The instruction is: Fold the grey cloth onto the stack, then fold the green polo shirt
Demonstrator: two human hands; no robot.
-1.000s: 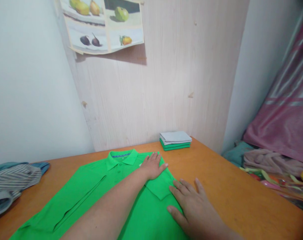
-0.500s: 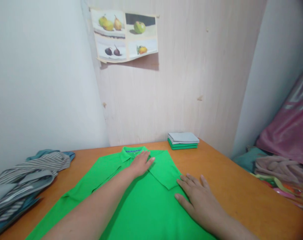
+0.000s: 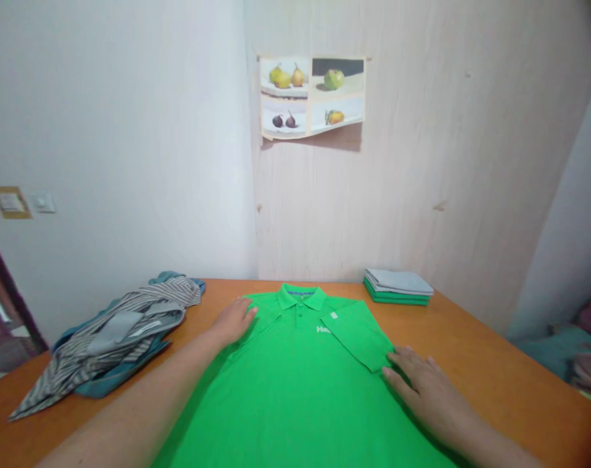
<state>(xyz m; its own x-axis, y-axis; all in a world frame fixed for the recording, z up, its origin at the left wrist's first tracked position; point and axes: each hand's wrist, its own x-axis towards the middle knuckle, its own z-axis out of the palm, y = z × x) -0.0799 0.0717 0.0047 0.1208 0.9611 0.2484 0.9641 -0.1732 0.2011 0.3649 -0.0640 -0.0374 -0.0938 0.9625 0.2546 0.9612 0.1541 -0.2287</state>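
A green polo shirt point(image 3: 295, 390) lies spread front up on the table, its collar at the far end and white lettering on the chest. The right-side sleeve point(image 3: 361, 335) is folded inward over the chest. My left hand point(image 3: 233, 320) rests at the shirt's left shoulder, fingers stretched out, with part of that sleeve hidden under the hand and forearm. Beside the edge of the folded sleeve lies my right hand point(image 3: 419, 383), fingers extended and the tips touching the green cloth. Neither hand grips anything that I can see.
On the left of the orange-brown table point(image 3: 471, 351) lies a loose heap of striped and grey-blue clothes point(image 3: 124, 331). A neat stack of folded grey and green garments point(image 3: 397, 286) sits at the back right. Behind it is a wall with a fruit picture sheet point(image 3: 312, 97).
My left hand has moved from near the collar to the left shoulder, uncovering the placket and lettering. The left sleeve, stretched outward before, now looks drawn in. The view has turned left.
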